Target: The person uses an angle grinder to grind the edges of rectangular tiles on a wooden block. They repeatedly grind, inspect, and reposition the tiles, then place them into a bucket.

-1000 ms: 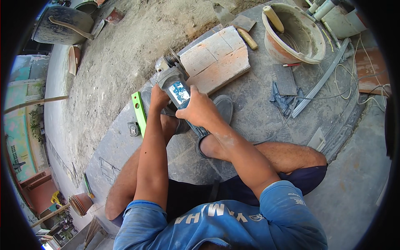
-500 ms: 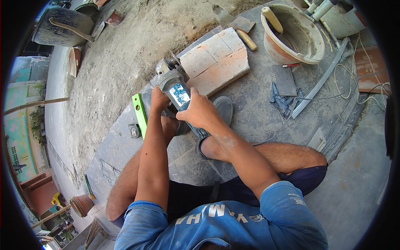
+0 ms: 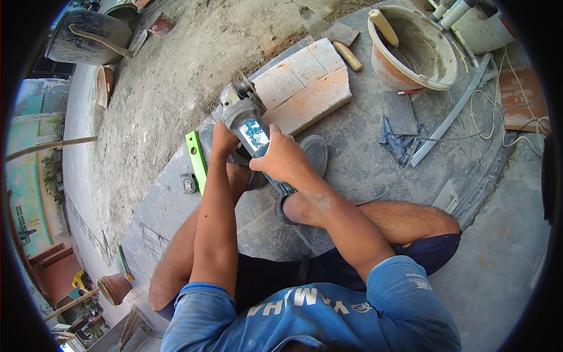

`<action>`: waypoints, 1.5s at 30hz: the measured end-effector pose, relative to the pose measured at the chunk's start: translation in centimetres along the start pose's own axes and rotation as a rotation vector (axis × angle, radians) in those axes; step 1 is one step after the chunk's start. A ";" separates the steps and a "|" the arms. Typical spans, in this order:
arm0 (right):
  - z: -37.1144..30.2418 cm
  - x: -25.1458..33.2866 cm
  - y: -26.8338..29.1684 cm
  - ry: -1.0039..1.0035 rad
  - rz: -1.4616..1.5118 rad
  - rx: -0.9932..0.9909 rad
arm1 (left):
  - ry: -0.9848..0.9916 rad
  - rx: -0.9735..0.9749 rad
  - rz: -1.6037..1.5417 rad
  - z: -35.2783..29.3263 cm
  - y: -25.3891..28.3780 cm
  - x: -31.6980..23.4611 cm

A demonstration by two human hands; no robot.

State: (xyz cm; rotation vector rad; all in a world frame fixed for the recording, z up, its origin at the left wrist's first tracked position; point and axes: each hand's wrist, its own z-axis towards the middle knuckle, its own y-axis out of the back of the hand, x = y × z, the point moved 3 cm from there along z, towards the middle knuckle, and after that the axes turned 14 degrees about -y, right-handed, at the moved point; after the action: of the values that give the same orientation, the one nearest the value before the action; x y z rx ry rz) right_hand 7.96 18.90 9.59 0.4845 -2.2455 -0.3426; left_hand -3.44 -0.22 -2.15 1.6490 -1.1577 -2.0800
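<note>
Both my hands grip an angle grinder [image 3: 239, 111] with a blue-and-white label on its body. My left hand [image 3: 224, 141] is closed near its head, at the side handle, which is mostly hidden. My right hand [image 3: 280, 154] wraps round the grinder's body. The disc [image 3: 252, 92] stands on edge at the left end of a pale block [image 3: 305, 82]; whether it touches the block I cannot tell. Lines run across the block's top, with orange dust along one of them. A bright green level [image 3: 196, 159] and a tape measure [image 3: 189, 183] lie left of my left hand.
Beyond the block lies a trowel with a wooden handle [image 3: 347, 56]. A mortar bucket [image 3: 381, 64] stands at the far right. A metal channel [image 3: 451, 111], a loose cable [image 3: 487, 136] and a dark crumpled cloth [image 3: 396, 142] lie on the right. My sandalled feet [image 3: 315, 154] are close below the grinder.
The grinder and my right hand have shifted very slightly to the right. Everything else stays in place, and both hands keep their grip.
</note>
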 end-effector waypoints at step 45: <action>-0.4 -0.9 0.6 0.017 0.005 -0.064 | -0.107 -0.033 -0.022 0.5 -0.6 -0.3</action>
State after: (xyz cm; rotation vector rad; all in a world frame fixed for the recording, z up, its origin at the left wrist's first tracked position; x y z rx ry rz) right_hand 8.69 19.81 9.52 0.4467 -2.2121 -0.4046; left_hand -3.62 0.59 -2.35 1.5599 -1.1350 -2.2132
